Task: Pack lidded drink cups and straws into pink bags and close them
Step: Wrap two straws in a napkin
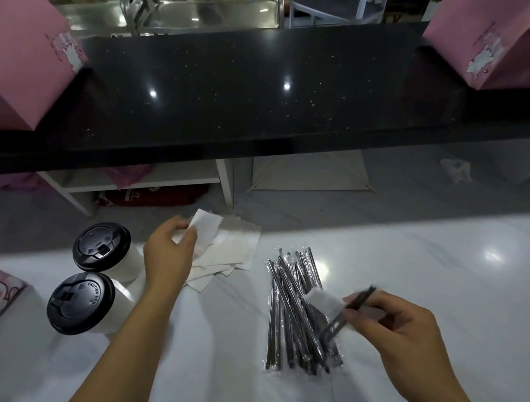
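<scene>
Right hand (391,324) at four o'clock is pinching a thin black wrapped straw (335,324); left hand (168,252) is pinching a white paper napkin (208,224). Light fingertip grips could slip.

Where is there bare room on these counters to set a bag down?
The white marble counter is bare right of the wrapped black straw pile and between it and the left forearm. The black upper ledge is bare between two pink bags. Crowded left: two black-lidded white cups, white napkin stack.
</scene>
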The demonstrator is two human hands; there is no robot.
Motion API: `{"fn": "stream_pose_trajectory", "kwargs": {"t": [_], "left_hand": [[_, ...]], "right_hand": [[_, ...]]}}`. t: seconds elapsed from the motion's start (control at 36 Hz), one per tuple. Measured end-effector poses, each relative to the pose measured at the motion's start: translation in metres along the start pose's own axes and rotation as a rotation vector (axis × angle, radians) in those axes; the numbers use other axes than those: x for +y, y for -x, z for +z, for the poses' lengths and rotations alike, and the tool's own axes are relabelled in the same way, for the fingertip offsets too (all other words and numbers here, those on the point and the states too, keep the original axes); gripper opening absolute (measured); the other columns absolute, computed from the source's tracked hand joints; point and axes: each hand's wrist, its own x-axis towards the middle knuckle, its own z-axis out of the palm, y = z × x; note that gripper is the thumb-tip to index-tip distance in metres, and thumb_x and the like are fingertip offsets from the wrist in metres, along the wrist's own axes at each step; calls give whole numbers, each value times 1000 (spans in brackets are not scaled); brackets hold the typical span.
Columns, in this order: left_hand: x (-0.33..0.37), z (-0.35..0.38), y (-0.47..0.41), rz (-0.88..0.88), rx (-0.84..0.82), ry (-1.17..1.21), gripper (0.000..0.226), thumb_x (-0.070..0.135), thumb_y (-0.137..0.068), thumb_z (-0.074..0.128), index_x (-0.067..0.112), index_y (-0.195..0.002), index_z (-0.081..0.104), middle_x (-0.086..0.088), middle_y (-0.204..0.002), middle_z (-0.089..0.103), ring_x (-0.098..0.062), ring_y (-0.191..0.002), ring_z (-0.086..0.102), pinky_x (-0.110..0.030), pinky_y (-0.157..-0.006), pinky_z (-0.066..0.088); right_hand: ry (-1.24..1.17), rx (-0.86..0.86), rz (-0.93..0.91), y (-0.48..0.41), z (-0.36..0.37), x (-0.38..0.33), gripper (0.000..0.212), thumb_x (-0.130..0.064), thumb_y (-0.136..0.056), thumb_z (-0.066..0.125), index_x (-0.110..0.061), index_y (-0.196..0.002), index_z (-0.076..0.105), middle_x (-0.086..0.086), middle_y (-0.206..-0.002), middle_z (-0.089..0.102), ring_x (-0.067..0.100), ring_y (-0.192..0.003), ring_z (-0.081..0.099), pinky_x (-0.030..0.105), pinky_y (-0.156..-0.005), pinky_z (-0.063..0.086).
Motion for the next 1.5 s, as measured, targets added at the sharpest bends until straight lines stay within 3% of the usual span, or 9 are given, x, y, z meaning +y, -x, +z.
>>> {"fn": "stream_pose_trajectory", "kwargs": {"t": [0.14, 0.25, 0.42, 0.61, 0.75, 0.89, 1.0, 1.22, 1.5], "left_hand": [[47, 1, 38, 6, -382, 265, 18, 5, -86, 74, 21, -78, 77, 0, -81, 74, -14, -75, 66, -33, -72, 52], [81, 3, 74, -78, -875, 516, 9, 8, -76, 80, 17, -75, 76, -2, -76, 71, -11, -66, 64, -18, -59, 49], [98, 15, 103, -91, -1154, 566, 7, 10, -78, 73, 17, -78, 73, -1, -74, 67, -10, -65, 60, -20, -59, 47], [94, 25, 117, -146, -1175, 624, 5, 17, -77, 75, 19, -77, 70, -2, -75, 64, -12, -67, 59, -22, -61, 47], [94, 28, 128, -239, -1152, 656, 6, 11, -82, 65, 15, -83, 69, -3, -79, 63, -14, -69, 59, -23, -60, 50], [96, 34, 136, -326, -1217, 728, 49, 20, -87, 68, 4, -132, 57, -20, -119, 66, -36, -102, 63, -42, -79, 59], [101, 40, 144, -236, -1279, 649, 50, 10, -87, 72, 14, -135, 59, -19, -126, 68, -36, -113, 67, -42, -87, 59], [108, 54, 159, -203, -1265, 607, 38, 11, -96, 63, 19, -133, 62, -16, -129, 67, -35, -119, 65, -40, -91, 56], [107, 62, 174, -190, -1177, 502, 51, -3, -87, 69, 16, -133, 61, -14, -126, 69, -34, -117, 66, -43, -93, 56]], "right_hand": [[168, -212, 52, -2, -7, -10, 14, 4, -74, 81, -9, -71, 78, -17, -111, 71, 3, -106, 67, 25, -92, 46], [169, -400, 20, -3, -16, -29, 11, -8, -73, 85, -14, -81, 81, -30, -137, 54, -10, -131, 44, 25, -102, 36], [-42, -234, 71, -9, -20, -34, 13, 4, -72, 79, -4, -83, 80, -18, -133, 62, 1, -115, 63, 20, -87, 54], [-241, -82, 182, -5, -21, -22, 35, -13, -62, 76, 10, -88, 70, 28, -97, 72, 32, -83, 67, 43, -80, 56], [-305, -68, 232, -5, -25, -17, 34, -17, -62, 78, 7, -84, 70, 22, -92, 71, 29, -81, 68, 39, -72, 57], [-360, -20, 233, -1, -31, -17, 8, -11, -72, 74, -9, -78, 77, 11, -84, 72, 21, -74, 69, 30, -63, 57], [-383, 17, 248, 1, -37, -19, 19, -15, -71, 74, -7, -88, 79, 11, -85, 75, 22, -74, 70, 29, -59, 57], [-423, 50, 294, 1, -48, -20, 31, -17, -66, 77, -5, -95, 78, 21, -103, 74, 39, -99, 71, 52, -90, 55], [-432, 20, 270, -2, -56, -7, 19, -7, -74, 76, -10, -93, 79, 14, -90, 76, 26, -78, 73, 31, -64, 60]]}}
